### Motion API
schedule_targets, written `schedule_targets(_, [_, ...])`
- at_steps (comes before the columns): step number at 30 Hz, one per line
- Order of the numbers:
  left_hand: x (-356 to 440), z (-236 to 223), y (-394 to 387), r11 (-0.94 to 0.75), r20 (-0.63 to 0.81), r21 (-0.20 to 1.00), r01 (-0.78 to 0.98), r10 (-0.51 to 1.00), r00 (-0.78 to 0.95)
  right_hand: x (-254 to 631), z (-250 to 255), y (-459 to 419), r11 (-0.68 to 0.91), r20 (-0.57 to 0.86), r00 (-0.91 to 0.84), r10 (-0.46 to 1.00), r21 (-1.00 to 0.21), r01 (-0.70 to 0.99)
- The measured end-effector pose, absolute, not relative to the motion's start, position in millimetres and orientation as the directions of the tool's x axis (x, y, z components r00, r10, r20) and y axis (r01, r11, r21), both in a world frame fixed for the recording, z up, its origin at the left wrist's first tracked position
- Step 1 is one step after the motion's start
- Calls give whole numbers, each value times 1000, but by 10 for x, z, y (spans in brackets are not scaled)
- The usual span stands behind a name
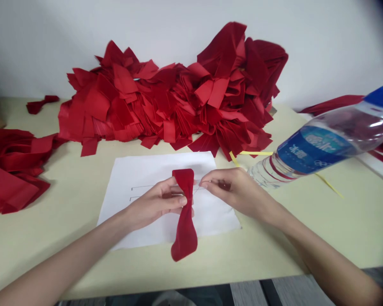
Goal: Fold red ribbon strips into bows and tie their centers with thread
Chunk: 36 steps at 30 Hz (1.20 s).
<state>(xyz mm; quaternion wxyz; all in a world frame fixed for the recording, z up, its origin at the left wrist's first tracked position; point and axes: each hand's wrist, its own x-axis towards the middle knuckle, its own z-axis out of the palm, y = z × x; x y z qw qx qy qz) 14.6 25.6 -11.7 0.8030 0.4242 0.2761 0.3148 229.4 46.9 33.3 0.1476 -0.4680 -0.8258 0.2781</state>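
My left hand (156, 202) pinches a red velvet ribbon bow (185, 231) at its gathered middle, thumb in front and fingers behind. The bow hangs upright, one loop above the thumb and a longer one below. To its right, my right hand (234, 189) is closed, thumb and forefinger pressed together on a thin thread (196, 190) that runs to the bow's middle. Both hands are above a white sheet of paper (124, 170) with printed lines.
A large heap of red ribbon pieces (166, 102) lies along the wall. More red ribbon (15, 170) is at the left, near a small red bow (41, 104). A water bottle (319, 140) stands at the right, by a yellow strip (255, 153).
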Motion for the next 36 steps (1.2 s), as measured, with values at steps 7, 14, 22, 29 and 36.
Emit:
schedule_targets(7, [158,-115,226,331,-122,909,-254,792,598,2286,336,462,400,-24,-518,855,-606,687])
schedule_targets(14, [170,-114,261,282,-62,911,-300,814,578,2286,332,476,406,-6,-510,860,-597,692])
schedule_targets(22, [164,-133,253,421,-130,821,-385,796,591,2282,377,455,449,-14,-533,846,-520,726])
schedule_targets(29, [188,-105,245,519,-189,742,-424,769,611,2321,527,488,467,-113,-740,663,-710,527])
schedule_targets(36, [227,-50,197,596,-178,666,-449,712,680,2390,540,630,191,-147,-736,661,-916,354])
